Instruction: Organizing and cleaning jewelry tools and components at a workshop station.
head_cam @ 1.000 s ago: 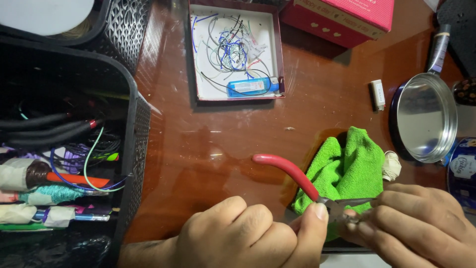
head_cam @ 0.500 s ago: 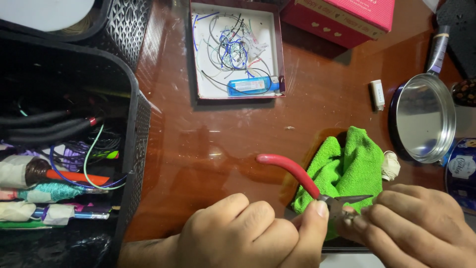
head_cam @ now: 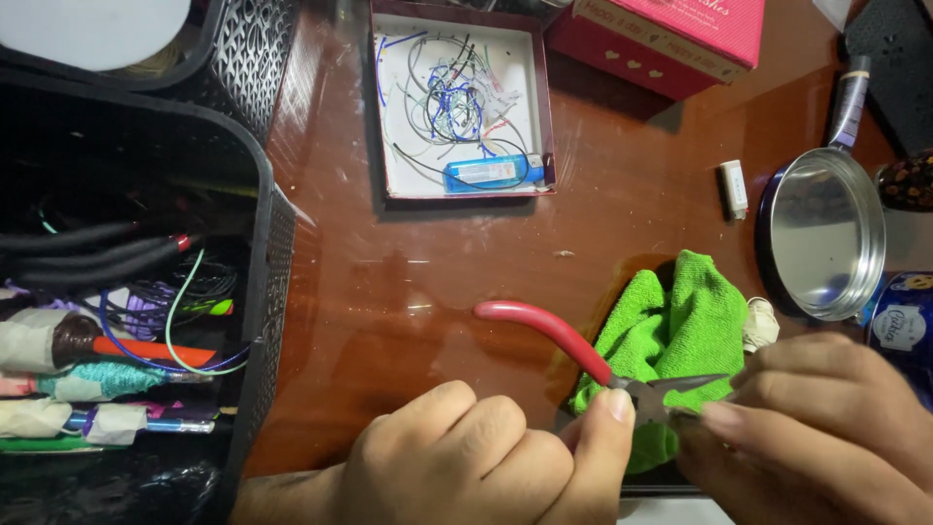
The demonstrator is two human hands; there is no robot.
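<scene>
Here, a pair of red-handled pliers [head_cam: 583, 355] is held low over the desk [head_cam: 428, 282], just in front of a crumpled green cloth [head_cam: 680, 331]. The left hand [head_cam: 476, 467] is closed into a fist around the near handle, its thumb pressed against the pivot, while the other red handle juts free toward the upper left. The right hand [head_cam: 826, 428] is curled at the pointed steel tips, its fingers [head_cam: 729, 418] pinched together there; whether something small is gripped between them cannot be told, as that spot is covered.

The pliers are judged stiff, fairly heavy for their size and not fragile. The coated handles should offer a sure, non-slip hold, so they are best taken there, well back from the pivot, while the bare metal tips are narrow and likely slick.

Further back on the desk, a shallow white tray [head_cam: 394, 97] of thin coloured wire scraps is seen, with a blue lighter in it. A round metal tin lid [head_cam: 826, 238] lies to the right, and a black basket [head_cam: 262, 282] of cables and tapes stands on the left.
</scene>
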